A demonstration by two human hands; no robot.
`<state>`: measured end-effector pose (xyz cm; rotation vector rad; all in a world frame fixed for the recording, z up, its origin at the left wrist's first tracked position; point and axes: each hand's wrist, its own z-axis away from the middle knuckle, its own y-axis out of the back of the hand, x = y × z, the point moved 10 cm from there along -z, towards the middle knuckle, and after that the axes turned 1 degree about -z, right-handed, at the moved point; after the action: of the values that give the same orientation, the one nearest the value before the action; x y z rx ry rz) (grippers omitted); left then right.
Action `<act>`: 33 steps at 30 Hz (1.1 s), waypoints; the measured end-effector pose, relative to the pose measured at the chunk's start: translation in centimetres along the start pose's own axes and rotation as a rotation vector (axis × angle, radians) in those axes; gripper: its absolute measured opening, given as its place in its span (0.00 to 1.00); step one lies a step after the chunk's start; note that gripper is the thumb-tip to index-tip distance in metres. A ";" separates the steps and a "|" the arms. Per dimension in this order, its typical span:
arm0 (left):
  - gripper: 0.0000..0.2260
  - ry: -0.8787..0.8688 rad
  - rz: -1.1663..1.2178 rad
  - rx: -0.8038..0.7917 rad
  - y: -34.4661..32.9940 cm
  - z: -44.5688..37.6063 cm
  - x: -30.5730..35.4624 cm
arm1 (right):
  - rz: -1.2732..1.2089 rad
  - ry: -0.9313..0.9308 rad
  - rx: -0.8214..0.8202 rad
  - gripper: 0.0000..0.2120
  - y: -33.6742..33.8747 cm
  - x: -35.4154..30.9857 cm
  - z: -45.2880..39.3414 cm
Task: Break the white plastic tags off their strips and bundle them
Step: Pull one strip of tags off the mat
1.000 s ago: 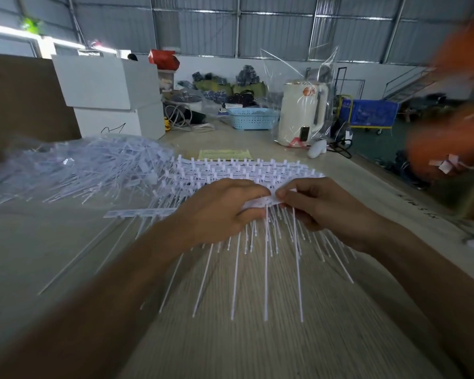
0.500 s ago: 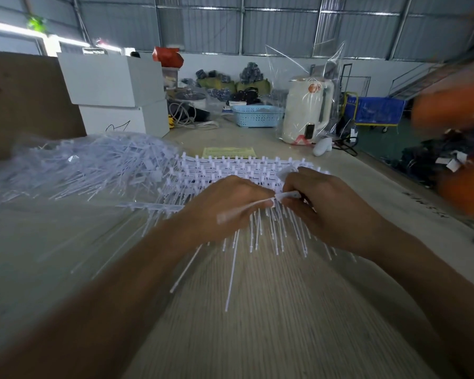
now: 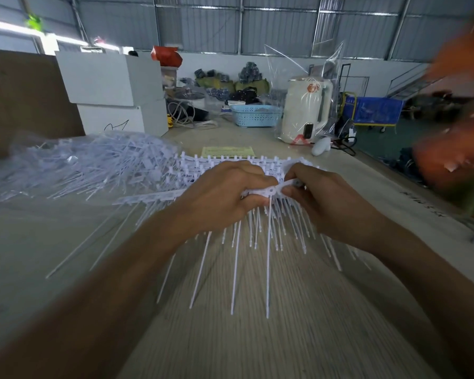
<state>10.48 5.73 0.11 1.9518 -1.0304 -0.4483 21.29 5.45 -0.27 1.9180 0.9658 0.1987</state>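
In the head view, both hands meet over the middle of the desk (image 3: 257, 337). The left hand (image 3: 219, 198) curls round a white strip of tags (image 3: 153, 198), whose free end sticks out toward the left edge. The right hand (image 3: 326, 203) pinches the strip's other end between thumb and fingers, just beside the left fingertips. Thin white tag tails (image 3: 268, 255) hang from the strip, fanning toward the near edge. Beyond the hands lies a stack of more strips (image 3: 230, 162). A loose pile of tags (image 3: 93, 165) lies toward the left edge. Near the far edge stand white boxes (image 3: 107, 88), a blue basket (image 3: 255, 116) and a kettle in a clear bag (image 3: 304, 113).
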 end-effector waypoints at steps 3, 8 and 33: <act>0.12 0.000 0.009 -0.024 -0.2 -0.2 0.2 | -0.002 -0.004 -0.007 0.08 -0.2 0.0 -0.1; 0.09 0.026 0.072 -0.066 -1.0 0.3 0.0 | 0.094 -0.189 0.068 0.07 1.3 4.3 -0.3; 0.16 0.274 0.234 0.018 -2.3 0.4 -2.1 | -0.565 -0.545 0.165 0.16 -1.4 6.0 0.9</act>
<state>10.14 7.88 -2.17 1.8189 -1.0683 -0.0394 25.07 9.37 -3.34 1.6268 1.1129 -0.7130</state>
